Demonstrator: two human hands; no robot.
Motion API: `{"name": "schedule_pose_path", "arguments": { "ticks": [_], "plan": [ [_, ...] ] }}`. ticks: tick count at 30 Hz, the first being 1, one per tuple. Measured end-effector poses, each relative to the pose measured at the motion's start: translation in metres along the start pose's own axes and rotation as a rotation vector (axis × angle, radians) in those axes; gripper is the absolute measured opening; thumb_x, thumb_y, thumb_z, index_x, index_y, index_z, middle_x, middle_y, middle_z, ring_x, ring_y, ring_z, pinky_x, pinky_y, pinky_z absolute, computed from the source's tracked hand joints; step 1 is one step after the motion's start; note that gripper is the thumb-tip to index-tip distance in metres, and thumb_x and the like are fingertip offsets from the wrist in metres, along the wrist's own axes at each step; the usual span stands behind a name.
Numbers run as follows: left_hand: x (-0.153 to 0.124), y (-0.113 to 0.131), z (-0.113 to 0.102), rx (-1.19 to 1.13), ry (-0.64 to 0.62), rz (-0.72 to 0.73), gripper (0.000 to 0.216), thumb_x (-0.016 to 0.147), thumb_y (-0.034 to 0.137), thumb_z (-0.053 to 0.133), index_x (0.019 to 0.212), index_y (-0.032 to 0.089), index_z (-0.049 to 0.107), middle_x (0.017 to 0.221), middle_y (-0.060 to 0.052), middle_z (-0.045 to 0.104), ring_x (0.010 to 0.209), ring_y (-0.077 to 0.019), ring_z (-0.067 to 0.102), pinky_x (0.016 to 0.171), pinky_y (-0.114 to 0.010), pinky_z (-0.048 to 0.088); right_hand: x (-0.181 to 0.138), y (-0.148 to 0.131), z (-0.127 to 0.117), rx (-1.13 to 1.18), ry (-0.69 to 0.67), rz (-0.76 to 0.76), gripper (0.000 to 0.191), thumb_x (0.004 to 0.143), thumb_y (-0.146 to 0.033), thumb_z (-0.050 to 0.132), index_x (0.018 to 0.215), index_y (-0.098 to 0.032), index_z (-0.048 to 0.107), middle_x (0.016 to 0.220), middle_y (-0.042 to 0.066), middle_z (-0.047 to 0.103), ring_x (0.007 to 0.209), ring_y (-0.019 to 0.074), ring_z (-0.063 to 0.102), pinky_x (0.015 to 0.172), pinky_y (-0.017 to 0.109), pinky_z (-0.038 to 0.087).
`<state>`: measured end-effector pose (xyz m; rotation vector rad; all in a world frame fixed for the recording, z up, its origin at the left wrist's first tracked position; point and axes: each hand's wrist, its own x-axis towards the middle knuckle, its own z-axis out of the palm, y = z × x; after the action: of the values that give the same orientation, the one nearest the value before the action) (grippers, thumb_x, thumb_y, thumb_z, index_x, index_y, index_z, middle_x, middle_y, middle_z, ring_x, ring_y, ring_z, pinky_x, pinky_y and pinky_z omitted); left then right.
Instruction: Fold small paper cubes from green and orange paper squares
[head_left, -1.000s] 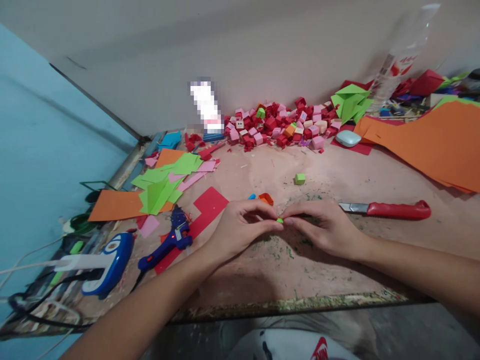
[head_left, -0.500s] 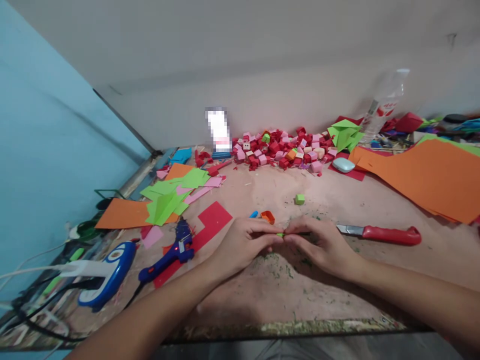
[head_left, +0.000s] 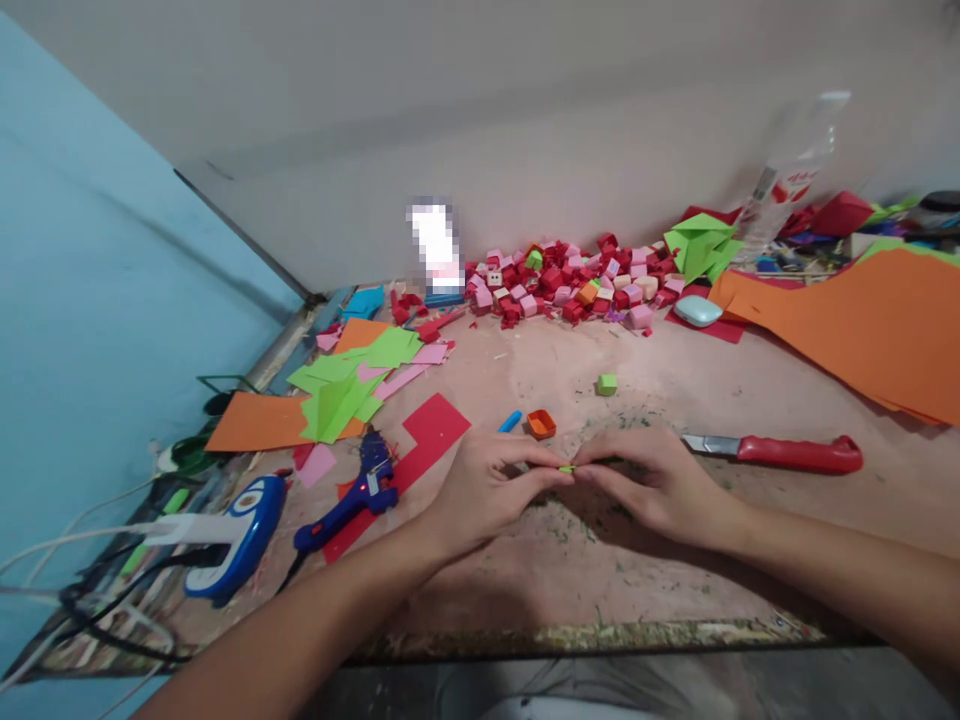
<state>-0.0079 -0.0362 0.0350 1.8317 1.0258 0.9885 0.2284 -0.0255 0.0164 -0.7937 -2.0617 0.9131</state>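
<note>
My left hand (head_left: 484,488) pinches a small light-green paper piece (head_left: 566,469) between thumb and fingertips. From the other side, the fingertips of my right hand (head_left: 656,488) close on the same piece, so most of it is hidden. Just beyond the hands lie a small orange open-topped paper box (head_left: 541,425) and a blue stick-like thing (head_left: 511,421). A finished-looking green paper cube (head_left: 607,384) sits farther back. To the right of my right hand rests a knife with a red handle (head_left: 799,453). Tiny green scraps are scattered under and around both hands.
A blue glue gun (head_left: 352,495) and a blue-and-white power strip (head_left: 238,535) with cables are at left. Paper sheets (head_left: 337,385) lie behind them. Many small cubes (head_left: 562,285) pile against the wall, near a phone (head_left: 436,245). Orange sheets (head_left: 870,330) and a bottle (head_left: 787,180) are at right.
The camera view has shifted slightly. Both hands keep pinching the green piece, which shows a little more between the fingertips now. The objects on the table stay in place.
</note>
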Motion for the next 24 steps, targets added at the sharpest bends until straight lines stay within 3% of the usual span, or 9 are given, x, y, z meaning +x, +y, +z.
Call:
{"name": "schedule_pose_path", "arguments": {
  "ticks": [6, 13, 18, 24],
  "plan": [
    [0.002, -0.008, 0.001, -0.087, -0.013, -0.083, 0.001, 0.085, 0.021, 0.087, 0.085, 0.021, 0.088, 0.081, -0.004, 0.084, 0.072, -0.0156, 0.075, 0.069, -0.023, 0.056, 0.000, -0.004, -0.001, 0.060, -0.038, 0.011, 0.016, 0.105, -0.025, 0.066, 0.097, -0.020, 0.078, 0.081, 0.003, 0.080, 0.069, 0.0144, 0.071, 0.070, 0.025, 0.055],
    [0.001, -0.011, 0.008, -0.231, 0.088, -0.185, 0.013, 0.076, 0.025, 0.093, 0.076, 0.018, 0.082, 0.074, -0.003, 0.079, 0.065, -0.0130, 0.069, 0.063, -0.021, 0.056, 0.000, -0.002, -0.002, 0.076, -0.034, -0.001, 0.014, 0.105, -0.024, 0.067, 0.098, -0.020, 0.079, 0.084, 0.001, 0.080, 0.071, 0.0133, 0.070, 0.071, 0.024, 0.055],
    [-0.002, -0.008, 0.008, -0.150, 0.120, -0.127, 0.002, 0.081, 0.021, 0.089, 0.082, 0.021, 0.087, 0.082, -0.003, 0.084, 0.070, -0.0139, 0.075, 0.066, -0.020, 0.060, 0.000, 0.000, -0.003, 0.080, -0.020, -0.042, 0.013, 0.105, -0.021, 0.068, 0.101, -0.020, 0.080, 0.089, 0.002, 0.083, 0.074, 0.0129, 0.073, 0.074, 0.023, 0.056],
    [-0.001, -0.006, 0.008, -0.101, 0.096, 0.042, 0.016, 0.088, 0.011, 0.083, 0.091, 0.024, 0.089, 0.091, -0.002, 0.087, 0.081, -0.0138, 0.081, 0.079, -0.021, 0.065, 0.001, -0.001, -0.002, 0.054, -0.011, -0.016, 0.013, 0.104, -0.021, 0.069, 0.100, -0.020, 0.081, 0.088, 0.002, 0.083, 0.075, 0.0135, 0.074, 0.074, 0.023, 0.057]
  ]
}}
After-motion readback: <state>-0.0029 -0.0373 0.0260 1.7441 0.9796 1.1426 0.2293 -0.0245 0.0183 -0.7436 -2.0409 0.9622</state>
